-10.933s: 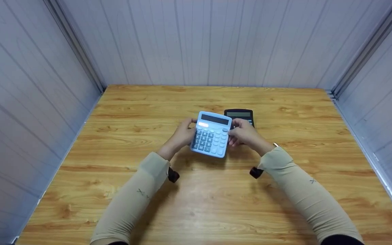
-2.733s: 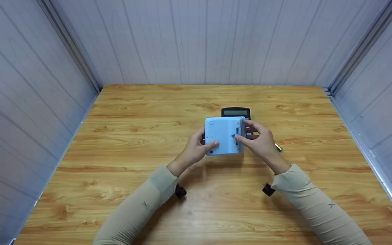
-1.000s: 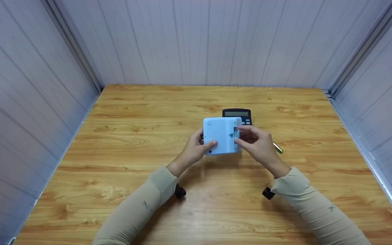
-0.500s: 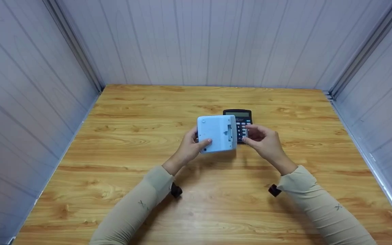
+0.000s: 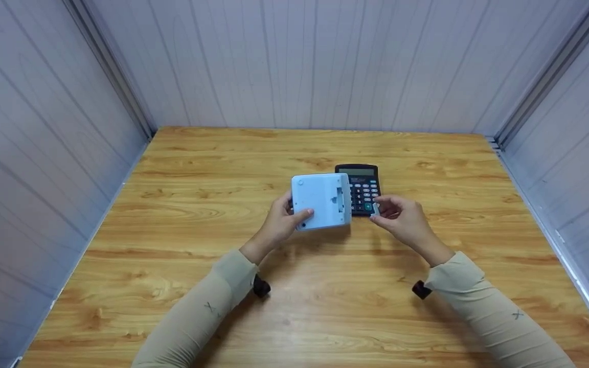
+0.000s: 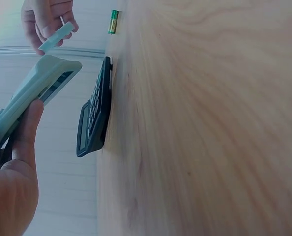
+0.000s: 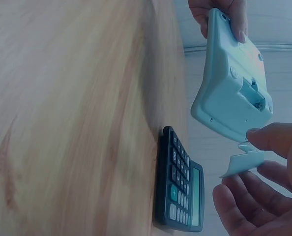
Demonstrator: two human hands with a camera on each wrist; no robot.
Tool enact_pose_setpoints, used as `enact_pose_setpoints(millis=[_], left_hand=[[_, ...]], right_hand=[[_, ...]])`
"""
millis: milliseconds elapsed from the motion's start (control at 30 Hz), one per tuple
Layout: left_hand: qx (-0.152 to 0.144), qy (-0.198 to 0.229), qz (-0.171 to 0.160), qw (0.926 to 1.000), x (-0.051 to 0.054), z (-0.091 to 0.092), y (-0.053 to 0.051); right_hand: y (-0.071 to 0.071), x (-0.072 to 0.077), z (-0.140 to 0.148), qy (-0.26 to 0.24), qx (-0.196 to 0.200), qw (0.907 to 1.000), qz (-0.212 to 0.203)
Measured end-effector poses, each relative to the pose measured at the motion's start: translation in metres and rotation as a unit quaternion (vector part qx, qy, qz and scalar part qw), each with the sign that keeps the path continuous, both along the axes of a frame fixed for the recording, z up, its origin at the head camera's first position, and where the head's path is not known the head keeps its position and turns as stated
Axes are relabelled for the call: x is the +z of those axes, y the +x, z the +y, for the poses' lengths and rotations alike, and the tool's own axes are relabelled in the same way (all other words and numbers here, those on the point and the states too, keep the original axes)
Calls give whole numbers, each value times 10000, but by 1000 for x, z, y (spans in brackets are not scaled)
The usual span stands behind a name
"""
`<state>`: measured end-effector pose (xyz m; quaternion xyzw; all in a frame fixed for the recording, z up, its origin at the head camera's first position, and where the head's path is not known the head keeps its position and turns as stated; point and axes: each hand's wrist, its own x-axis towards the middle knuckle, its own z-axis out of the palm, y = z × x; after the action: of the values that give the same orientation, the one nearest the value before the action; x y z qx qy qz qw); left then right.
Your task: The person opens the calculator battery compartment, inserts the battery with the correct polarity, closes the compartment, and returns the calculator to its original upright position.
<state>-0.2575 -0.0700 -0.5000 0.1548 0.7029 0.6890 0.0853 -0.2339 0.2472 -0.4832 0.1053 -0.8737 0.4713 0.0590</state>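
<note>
The left hand [image 5: 280, 219] grips a light blue calculator [image 5: 320, 200] with its back turned up, thumb on the back. In the right wrist view, an open battery compartment [image 7: 254, 93] shows in the calculator's back [image 7: 227, 88]. Pinched between the right hand's [image 5: 408, 221] thumb and fingers is a small light blue cover [image 5: 376, 209], apart from the calculator; its clip shows in the right wrist view, where the cover [image 7: 243, 163] hangs below the compartment. A black calculator [image 5: 361, 180] lies face up on the table behind, partly hidden by the light blue one.
In the left wrist view, a green and gold battery [image 6: 113, 22] lies on the wooden table [image 6: 210, 123] beyond the black calculator. Pale panelled walls [image 5: 294, 66] stand at the back and both sides of the table.
The right hand has drawn the cover out of the calculator's back and moved right with it, leaving the compartment open. The left hand has shifted the light blue calculator slightly left.
</note>
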Motion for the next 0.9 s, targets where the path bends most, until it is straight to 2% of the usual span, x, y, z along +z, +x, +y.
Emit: enact_pose_setpoints(millis=[200,500,900], left_hand=[[-5,27,-51,10000,0,-1,-1],[-30,25,-133,9999,0,-2,0],[-22,-28,-212,9998,0,-1,0]], right_hand=[[2,-3,6,361,121,9990,-242],[4,-6,12,865,493,9900,-1004],[4,-10,14,1391,709,9791,-1303]])
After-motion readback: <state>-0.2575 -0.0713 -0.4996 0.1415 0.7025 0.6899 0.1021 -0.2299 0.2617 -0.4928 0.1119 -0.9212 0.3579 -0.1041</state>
